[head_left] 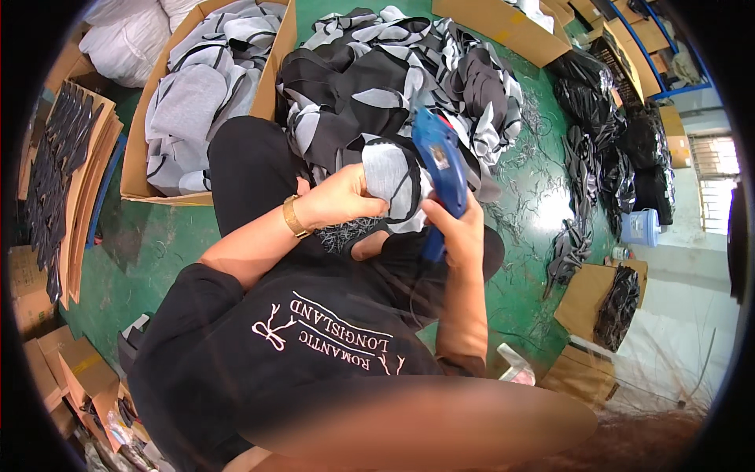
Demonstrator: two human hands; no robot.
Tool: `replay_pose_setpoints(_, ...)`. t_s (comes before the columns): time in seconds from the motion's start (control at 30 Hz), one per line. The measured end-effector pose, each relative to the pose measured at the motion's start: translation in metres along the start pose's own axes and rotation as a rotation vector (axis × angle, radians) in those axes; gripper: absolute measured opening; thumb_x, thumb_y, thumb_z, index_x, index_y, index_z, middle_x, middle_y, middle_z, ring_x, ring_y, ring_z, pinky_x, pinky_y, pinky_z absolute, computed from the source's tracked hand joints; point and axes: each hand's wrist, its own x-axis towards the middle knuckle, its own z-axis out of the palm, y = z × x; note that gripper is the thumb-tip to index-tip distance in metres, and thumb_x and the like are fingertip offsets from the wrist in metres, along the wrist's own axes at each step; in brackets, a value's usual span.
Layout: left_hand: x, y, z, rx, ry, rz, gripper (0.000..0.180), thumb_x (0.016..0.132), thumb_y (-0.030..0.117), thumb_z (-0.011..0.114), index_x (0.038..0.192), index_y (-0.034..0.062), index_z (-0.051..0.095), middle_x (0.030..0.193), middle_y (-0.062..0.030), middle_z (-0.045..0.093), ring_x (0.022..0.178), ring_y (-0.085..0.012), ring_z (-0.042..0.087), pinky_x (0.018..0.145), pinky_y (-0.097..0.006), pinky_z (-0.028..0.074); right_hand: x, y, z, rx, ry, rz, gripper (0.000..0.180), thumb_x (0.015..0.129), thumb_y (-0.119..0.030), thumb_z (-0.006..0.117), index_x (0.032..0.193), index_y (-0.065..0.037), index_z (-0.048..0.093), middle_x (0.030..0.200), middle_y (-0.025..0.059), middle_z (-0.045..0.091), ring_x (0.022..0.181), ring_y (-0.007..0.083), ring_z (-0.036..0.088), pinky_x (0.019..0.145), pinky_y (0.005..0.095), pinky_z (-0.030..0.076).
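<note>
My left hand, with a gold band at its wrist, pinches a light grey fabric piece with black edging. The piece hangs over my crossed legs. In my right hand is a blue hand-held power tool, long in the body, with a label on its side and a patch of red near its far end. Its far end points away from me, just right of the fabric piece. Whether the tool touches the fabric I cannot tell. Behind both hands lies a big heap of black and grey fabric pieces.
An open cardboard box of grey fabric pieces stands at my left. Dark scraps litter the green floor at the right. Beyond them are black plastic bags and a pale blue bucket. Stacked cardboard lines the far left.
</note>
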Motion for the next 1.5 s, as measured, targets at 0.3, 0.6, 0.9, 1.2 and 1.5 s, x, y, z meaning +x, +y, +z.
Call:
replay_pose_setpoints(0.3,0.011,-0.001,0.007,-0.376,0.244,-0.026,0.028,0.084,0.008,0.066,0.111,0.0034,0.061,0.103,-0.0042,0.065,0.091,-0.013,0.063,0.08,-0.029,0.05,0.006,0.016,0.016,-0.301,-0.036,-0.07,0.04,0.066,-0.011,0.075,0.101,0.001,0.06,0.08,0.0057,0.062,0.067,0.0135,0.058,0.066,0.0279,0.048)
replay_pose_setpoints(0.6,0.012,-0.002,-0.018,-0.629,0.232,-0.091,0.02,0.085,0.005,0.065,0.105,0.0035,0.063,0.1,-0.0048,0.066,0.089,-0.0154,0.064,0.082,-0.031,0.052,-0.045,0.045,-0.034,0.393,-0.333,0.282,0.043,0.063,-0.022,0.072,0.093,0.001,0.051,0.061,0.0043,0.044,0.055,0.0152,0.046,0.046,0.0272,0.041)
replay_pose_setpoints(0.9,0.009,0.004,-0.017,-0.667,0.144,-0.119,0.025,0.086,0.004,0.063,0.111,0.0026,0.061,0.103,-0.006,0.066,0.091,-0.0163,0.064,0.083,-0.032,0.052,-0.059,0.056,-0.029,0.387,-0.384,0.434,0.04,0.062,-0.017,0.072,0.092,0.002,0.054,0.062,0.0088,0.05,0.054,0.0169,0.049,0.048,0.0273,0.042)
replay_pose_setpoints(1.2,0.005,0.002,-0.007,-0.652,0.135,-0.044,0.025,0.086,0.005,0.063,0.112,0.0042,0.061,0.104,-0.0044,0.066,0.094,-0.0151,0.063,0.083,-0.03,0.05,-0.057,0.061,-0.021,0.524,-0.365,0.442,0.039,0.062,-0.015,0.073,0.093,0.002,0.055,0.065,0.0082,0.053,0.055,0.0168,0.052,0.05,0.0276,0.044)
replay_pose_setpoints(1.5,-0.001,0.002,-0.005,-0.546,0.148,-0.032,0.024,0.086,0.006,0.064,0.11,0.0044,0.061,0.103,-0.0026,0.066,0.092,-0.0132,0.063,0.083,-0.03,0.05,-0.049,0.054,-0.016,0.58,-0.352,0.431,0.038,0.063,-0.015,0.071,0.094,0.001,0.054,0.065,0.0069,0.05,0.056,0.0158,0.049,0.049,0.0273,0.043)
